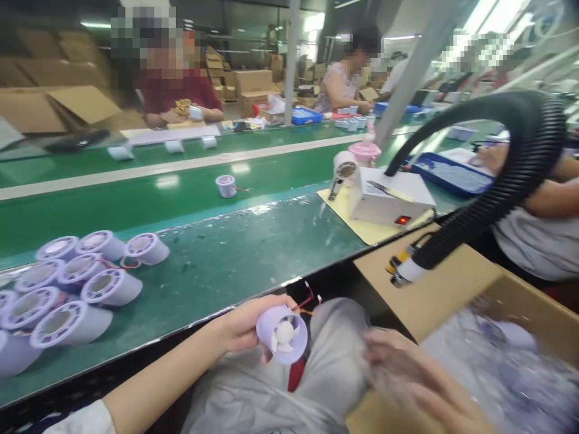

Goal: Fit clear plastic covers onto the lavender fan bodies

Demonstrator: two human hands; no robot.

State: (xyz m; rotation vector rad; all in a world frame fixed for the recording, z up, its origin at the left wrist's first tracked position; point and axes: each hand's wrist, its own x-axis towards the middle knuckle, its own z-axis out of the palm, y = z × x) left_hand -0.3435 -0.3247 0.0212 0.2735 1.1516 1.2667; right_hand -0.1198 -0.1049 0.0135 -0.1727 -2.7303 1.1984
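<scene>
My left hand (242, 325) is closed around a lavender fan housing (266, 328), a short tube with its open end turned up towards me. A white fan rotor shows inside it, and thin red and orange wires stick out behind. Over my lap, my right hand (420, 374) is smeared by motion, so its fingers and anything in them cannot be made out. It is close to a cardboard box (511, 289) holding clear plastic bags and a pale lavender part. Several similar lavender housings (108, 286) stand grouped on the green table at the left.
One housing (225, 186) sits on the green belt (181, 181). A white box-shaped device (391, 199) with a black flexible hose (488, 199) stands at the right, tweezers on top. Co-workers sit across the belt and at the right, beside a blue tray (452, 175).
</scene>
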